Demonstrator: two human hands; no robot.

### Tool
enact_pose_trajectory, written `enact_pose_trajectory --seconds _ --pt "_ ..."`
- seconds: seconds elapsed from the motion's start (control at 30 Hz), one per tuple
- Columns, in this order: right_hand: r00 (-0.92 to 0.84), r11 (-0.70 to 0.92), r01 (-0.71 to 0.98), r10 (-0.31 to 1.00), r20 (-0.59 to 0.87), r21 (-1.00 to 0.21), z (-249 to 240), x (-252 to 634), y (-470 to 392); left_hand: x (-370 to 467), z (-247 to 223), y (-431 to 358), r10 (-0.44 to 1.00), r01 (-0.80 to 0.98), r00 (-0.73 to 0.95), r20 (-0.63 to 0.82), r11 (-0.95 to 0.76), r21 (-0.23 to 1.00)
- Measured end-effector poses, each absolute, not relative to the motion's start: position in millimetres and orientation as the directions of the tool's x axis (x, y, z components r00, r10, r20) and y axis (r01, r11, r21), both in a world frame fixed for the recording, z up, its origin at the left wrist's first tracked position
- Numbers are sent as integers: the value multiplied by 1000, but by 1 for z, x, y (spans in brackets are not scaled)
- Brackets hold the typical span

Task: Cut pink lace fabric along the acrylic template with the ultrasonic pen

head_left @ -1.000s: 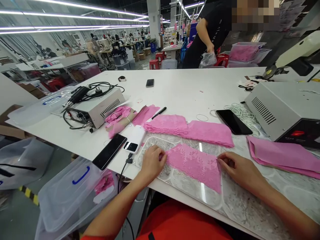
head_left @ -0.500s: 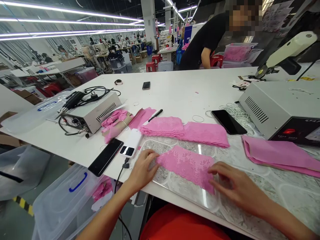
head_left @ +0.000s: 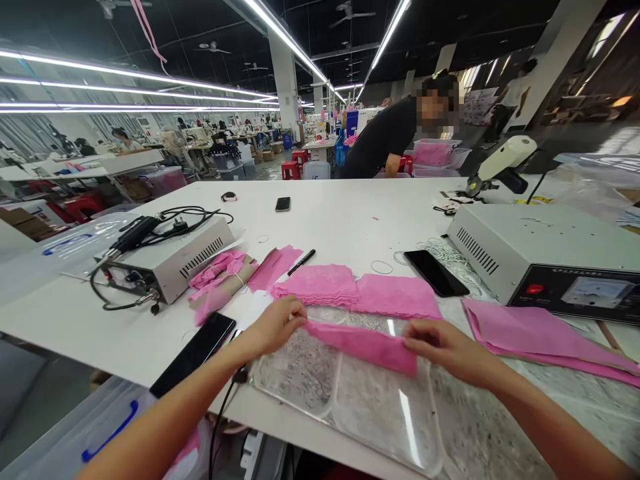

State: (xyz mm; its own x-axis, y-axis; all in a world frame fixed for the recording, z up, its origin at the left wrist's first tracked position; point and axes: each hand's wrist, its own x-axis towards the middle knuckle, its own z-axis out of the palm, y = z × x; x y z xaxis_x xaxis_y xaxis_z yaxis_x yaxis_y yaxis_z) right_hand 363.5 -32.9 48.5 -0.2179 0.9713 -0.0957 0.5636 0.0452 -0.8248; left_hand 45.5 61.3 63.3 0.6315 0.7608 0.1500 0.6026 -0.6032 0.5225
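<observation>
A strip of pink lace fabric (head_left: 357, 345) is stretched between my hands, seen at a steep slant above the clear plastic sheet (head_left: 385, 413). My left hand (head_left: 277, 323) pinches its left end between thumb and fingers. At the right end, my right hand (head_left: 440, 347) grips the upper corner, and a short end hangs below it. Just beyond the strip lie two stacks of pink lace pieces side by side, a left stack (head_left: 317, 285) and a right stack (head_left: 395, 295). Folded pink fabric (head_left: 540, 340) rests to the right of my right hand.
A grey box with cable (head_left: 173, 257) stands left, and a grey control box (head_left: 555, 253) right. Phones lie near my left wrist (head_left: 195, 350), by white cords (head_left: 435, 272) and farther back (head_left: 283, 204). A pen (head_left: 301, 262) lies behind the stacks. A person in black (head_left: 385, 137) bends beyond the table.
The lace piece, which lay nearly flat, is now lifted and tilted between both hands. Both hands have closed on its ends. The camera view has tipped upward.
</observation>
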Motion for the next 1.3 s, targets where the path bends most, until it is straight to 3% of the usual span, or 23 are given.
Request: enact_pose_trajectory --seconds 0.13,0.23,0.37,0.5,0.6,0.87,1.03,1.3 --pt "-147 68 494 989 -6 -867 75 363 32 48 93 121 803 655 559 207 -580 484" --pt "-95 220 564 975 202 -796 96 353 80 40 109 154 820 693 489 298 -572 438" --pt "-114 311 610 945 307 -729 93 331 117 22 102 163 799 705 496 341 -599 379" --pt "-226 341 635 940 255 -693 58 319 116 5 73 153 753 676 588 295 -658 331" --pt "-202 313 656 949 240 -686 39 335 91 9 60 143 721 652 620 310 -693 307" --pt "-138 223 752 974 181 -621 23 404 23 127 43 113 490 426 844 216 -859 282" --pt "-163 238 771 971 178 -591 12 409 23 171 31 120 487 441 861 146 -858 263" --pt "-148 225 724 974 171 -652 9 415 30 167 34 136 499 451 862 82 -832 322"
